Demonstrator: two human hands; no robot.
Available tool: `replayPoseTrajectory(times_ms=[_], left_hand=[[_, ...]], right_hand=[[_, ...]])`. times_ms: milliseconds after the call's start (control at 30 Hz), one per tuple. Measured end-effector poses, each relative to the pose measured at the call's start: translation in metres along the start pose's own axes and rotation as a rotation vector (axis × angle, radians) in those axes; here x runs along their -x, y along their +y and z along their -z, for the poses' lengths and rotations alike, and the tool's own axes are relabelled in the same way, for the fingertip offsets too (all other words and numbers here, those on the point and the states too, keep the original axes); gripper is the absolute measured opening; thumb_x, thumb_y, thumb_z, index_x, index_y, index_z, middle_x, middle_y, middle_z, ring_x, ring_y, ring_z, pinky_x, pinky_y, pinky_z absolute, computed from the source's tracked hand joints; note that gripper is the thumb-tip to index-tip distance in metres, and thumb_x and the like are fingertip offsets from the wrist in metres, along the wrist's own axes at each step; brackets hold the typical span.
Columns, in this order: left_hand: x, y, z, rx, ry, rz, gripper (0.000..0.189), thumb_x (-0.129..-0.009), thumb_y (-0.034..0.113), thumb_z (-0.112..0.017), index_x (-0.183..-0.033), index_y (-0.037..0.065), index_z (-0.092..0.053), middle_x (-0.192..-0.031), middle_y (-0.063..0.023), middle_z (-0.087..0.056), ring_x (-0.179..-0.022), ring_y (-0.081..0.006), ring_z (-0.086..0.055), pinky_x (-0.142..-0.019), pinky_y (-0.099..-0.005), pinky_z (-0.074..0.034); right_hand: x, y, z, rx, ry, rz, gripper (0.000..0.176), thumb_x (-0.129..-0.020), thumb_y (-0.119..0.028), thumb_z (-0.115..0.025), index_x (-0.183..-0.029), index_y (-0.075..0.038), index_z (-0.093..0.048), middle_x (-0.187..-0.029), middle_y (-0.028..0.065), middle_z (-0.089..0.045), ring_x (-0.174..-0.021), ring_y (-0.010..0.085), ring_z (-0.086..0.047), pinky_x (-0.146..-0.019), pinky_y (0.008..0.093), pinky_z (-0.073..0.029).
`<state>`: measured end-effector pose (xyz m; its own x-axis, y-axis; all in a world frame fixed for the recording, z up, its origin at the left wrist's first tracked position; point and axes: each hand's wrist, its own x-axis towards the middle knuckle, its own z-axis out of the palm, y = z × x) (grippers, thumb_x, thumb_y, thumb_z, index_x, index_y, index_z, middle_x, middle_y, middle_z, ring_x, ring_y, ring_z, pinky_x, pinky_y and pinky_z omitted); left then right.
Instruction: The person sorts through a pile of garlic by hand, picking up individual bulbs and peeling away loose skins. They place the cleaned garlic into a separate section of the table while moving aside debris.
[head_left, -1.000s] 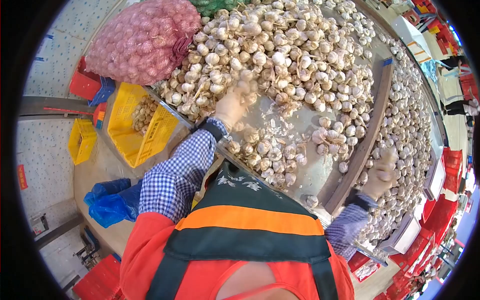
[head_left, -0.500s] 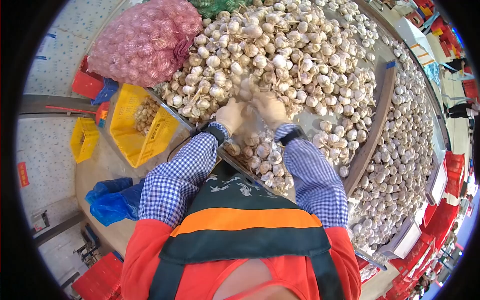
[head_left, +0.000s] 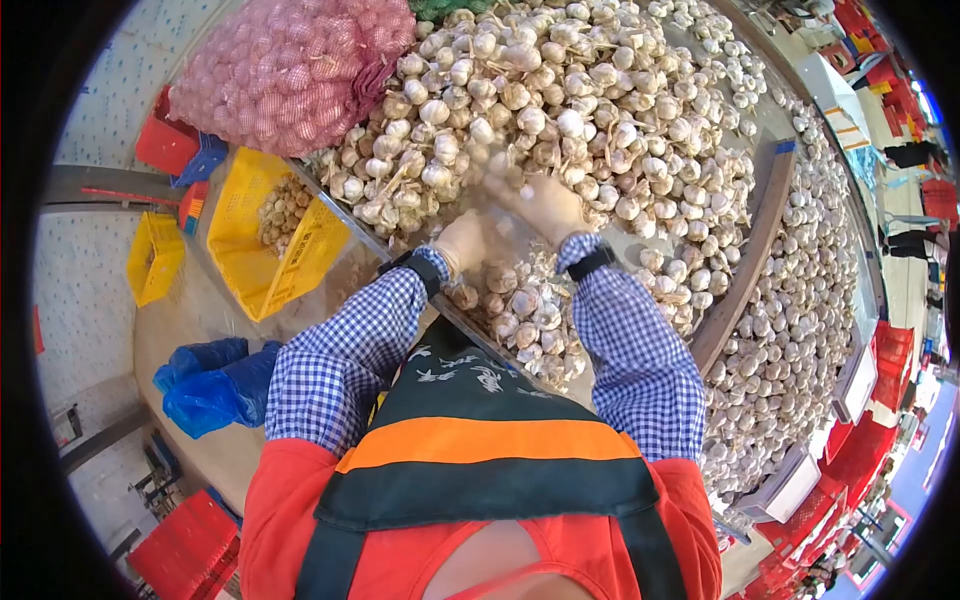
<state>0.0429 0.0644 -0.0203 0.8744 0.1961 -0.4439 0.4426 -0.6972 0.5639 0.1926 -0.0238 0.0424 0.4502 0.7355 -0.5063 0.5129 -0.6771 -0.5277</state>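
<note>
A large heap of garlic bulbs (head_left: 560,120) covers the work table in front of me. My left hand (head_left: 466,241), in a pale glove, is at the near edge of the heap. It looks curled, and what its fingers hold, if anything, is hidden. My right hand (head_left: 545,207), also gloved, reaches leftward over the near bulbs. Its fingertips are smeared by motion among the garlic, with a small white spot by them. Between my forearms lies a smaller pile of garlic bulbs (head_left: 530,310), with loose skins around it.
A pink mesh sack (head_left: 285,85) full of bulbs stands at the upper left. Below it are a yellow crate (head_left: 232,235) partly holding garlic and blue plastic bags (head_left: 215,390). A wooden board (head_left: 752,255) separates the heap from more garlic (head_left: 775,370) on the right.
My right hand has shifted slightly left, its fingers now pointing further across. My left hand has dropped a little toward me. The whole view has shifted slightly.
</note>
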Motion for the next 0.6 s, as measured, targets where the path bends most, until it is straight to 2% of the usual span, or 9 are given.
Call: replayPoseTrajectory(times_ms=[67,133,167,267,400,467,500,533,600], left_hand=[[-0.015,-0.03,-0.018,0.128,-0.006,-0.003,0.037,-0.077,0.023,-0.074,-0.107,0.004,-0.062,-0.087,-0.0119,-0.064,-0.064,-0.0231,-0.061,-0.066,-0.0336,-0.051],[-0.013,-0.016,-0.005,0.154,0.248,0.206,0.031,-0.079,0.022,-0.072,-0.1,0.003,-0.061,-0.084,-0.013,-0.064,-0.071,-0.0248,-0.062,-0.069,-0.0345,-0.051],[-0.026,-0.038,-0.023,0.143,0.529,0.108,0.028,-0.078,0.023,-0.07,-0.093,0.002,-0.06,-0.085,-0.0135,-0.064,-0.077,-0.0272,-0.063,-0.073,-0.0356,-0.05],[-0.02,0.009,0.021,0.076,0.461,0.162,0.038,-0.084,0.021,-0.055,-0.121,0.012,-0.056,-0.111,-0.0186,-0.063,-0.101,-0.0344,-0.061,-0.083,-0.0429,-0.05],[-0.038,0.015,0.026,-0.137,0.265,0.306,0.036,-0.084,0.022,-0.056,-0.119,0.016,-0.057,-0.107,-0.0166,-0.065,-0.1,-0.0339,-0.061,-0.081,-0.0441,-0.05],[-0.047,0.007,0.016,-0.238,0.288,0.266,0.047,-0.077,0.032,-0.064,-0.119,0.014,-0.054,-0.1,-0.0162,-0.065,-0.091,-0.0344,-0.063,-0.078,-0.0429,-0.051],[-0.047,0.005,0.016,-0.235,0.287,0.256,0.047,-0.077,0.032,-0.064,-0.119,0.014,-0.054,-0.1,-0.0162,-0.065,-0.091,-0.0344,-0.063,-0.078,-0.0429,-0.051],[-0.046,0.002,0.017,-0.149,0.235,0.234,0.048,-0.077,0.034,-0.065,-0.121,0.015,-0.054,-0.102,-0.017,-0.065,-0.092,-0.0345,-0.063,-0.079,-0.0429,-0.051],[-0.042,0.004,0.018,-0.069,0.184,0.205,0.049,-0.078,0.036,-0.066,-0.122,0.016,-0.055,-0.104,-0.0177,-0.065,-0.093,-0.0347,-0.063,-0.08,-0.0429,-0.051]], right_hand=[[-0.037,0.012,-0.023,0.024,0.125,0.06,0.054,-0.087,-0.039,-0.053,-0.13,-0.006,-0.051,-0.098,0.0206,-0.068,-0.088,0.0328,-0.068,-0.076,0.0421,-0.053],[-0.052,0.019,-0.046,0.042,0.257,0.111,0.054,-0.087,-0.033,-0.052,-0.133,-0.005,-0.047,-0.096,0.0212,-0.068,-0.086,0.0327,-0.068,-0.074,0.0438,-0.053],[-0.053,0.018,-0.053,0.147,0.28,0.087,0.05,-0.087,-0.029,-0.051,-0.131,-0.005,-0.046,-0.096,0.0207,-0.068,-0.086,0.0327,-0.068,-0.073,0.0447,-0.053],[-0.064,0.031,-0.077,0.338,0.311,0.03,0.036,-0.088,-0.027,-0.048,-0.117,-0.007,-0.051,-0.097,0.0179,-0.068,-0.088,0.0323,-0.068,-0.074,0.0449,-0.053],[-0.035,0.056,-0.075,0.138,0.202,0.001,0.036,-0.086,-0.031,-0.054,-0.117,-0.012,-0.054,-0.093,0.0181,-0.068,-0.086,0.031,-0.067,-0.073,0.045,-0.052],[-0.018,0.08,-0.08,-0.271,0.222,0.053,0.043,-0.085,-0.028,-0.059,-0.124,-0.01,-0.052,-0.088,0.0154,-0.068,-0.083,0.0261,-0.068,-0.069,0.0394,-0.052],[-0.001,0.081,-0.069,-0.759,-0.07,-0.061,0.048,-0.086,-0.023,-0.06,-0.131,-0.008,-0.05,-0.106,0.0131,-0.066,-0.094,0.0233,-0.066,-0.075,0.0374,-0.054],[0.013,0.086,-0.067,-0.757,-0.062,-0.067,0.048,-0.086,-0.023,-0.06,-0.131,-0.008,-0.05,-0.106,0.0131,-0.066,-0.094,0.0233,-0.066,-0.075,0.0374,-0.054],[0.037,0.095,-0.067,-1.247,-0.12,0.086,0.047,-0.09,-0.019,-0.058,-0.133,-0.003,-0.046,-0.115,0.0135,-0.062,-0.103,0.0211,-0.062,-0.083,0.034,-0.053]])
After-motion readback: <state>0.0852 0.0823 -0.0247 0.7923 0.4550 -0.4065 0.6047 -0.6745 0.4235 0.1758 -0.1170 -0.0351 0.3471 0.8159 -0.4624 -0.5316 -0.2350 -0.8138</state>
